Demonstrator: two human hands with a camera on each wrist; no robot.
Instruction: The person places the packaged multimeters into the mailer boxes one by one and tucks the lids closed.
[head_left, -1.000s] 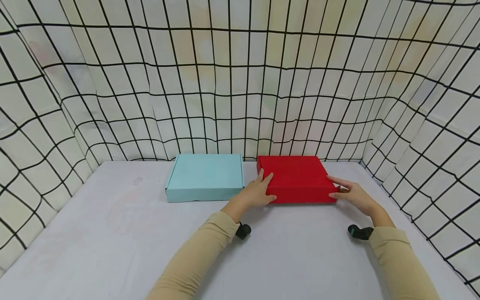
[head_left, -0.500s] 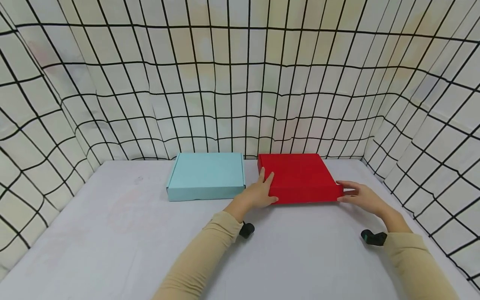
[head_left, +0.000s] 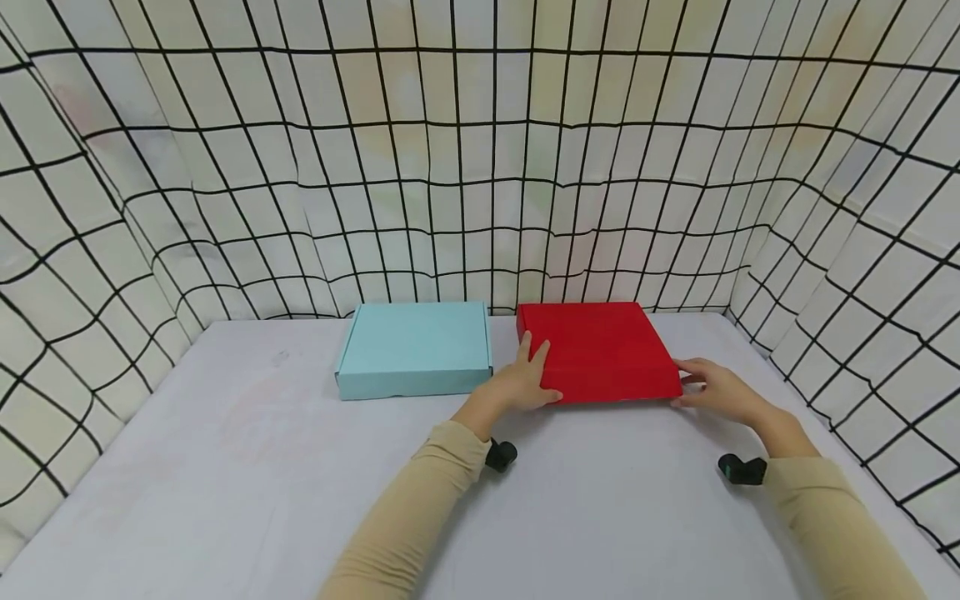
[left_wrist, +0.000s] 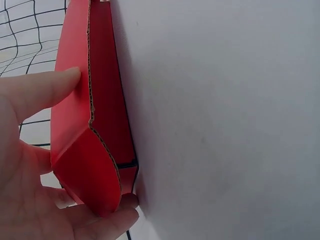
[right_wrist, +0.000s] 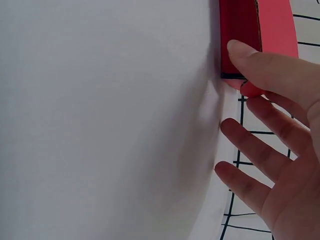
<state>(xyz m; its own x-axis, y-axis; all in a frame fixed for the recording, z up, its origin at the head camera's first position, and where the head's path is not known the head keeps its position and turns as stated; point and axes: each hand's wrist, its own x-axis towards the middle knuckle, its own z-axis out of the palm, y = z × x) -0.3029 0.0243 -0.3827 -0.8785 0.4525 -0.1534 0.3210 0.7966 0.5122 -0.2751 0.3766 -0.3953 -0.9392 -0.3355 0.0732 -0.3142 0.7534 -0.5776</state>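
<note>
A flat red cardboard box (head_left: 603,354) lies at the back right of the table, with both hands at its front corners. My left hand (head_left: 513,386) holds the left front corner. In the left wrist view, one digit lies on the red panel and others curl behind a side flap (left_wrist: 92,172) with a raw corrugated edge. At the right front corner, my right hand (head_left: 716,393) pinches the box: its thumb (right_wrist: 255,57) lies over the front wall, a finger sits behind the corner, and the other fingers are spread off the box.
Left of the red box sits a closed light blue cardboard box (head_left: 416,350), close to my left hand. A white cloth covers the table (head_left: 225,433). Walls of white fabric with black netting (head_left: 420,167) enclose the back and sides.
My right hand has shifted outward to the right, then slightly back, staying at the corner. The red box's front right corner now sits a little farther right. My left hand has barely moved.
</note>
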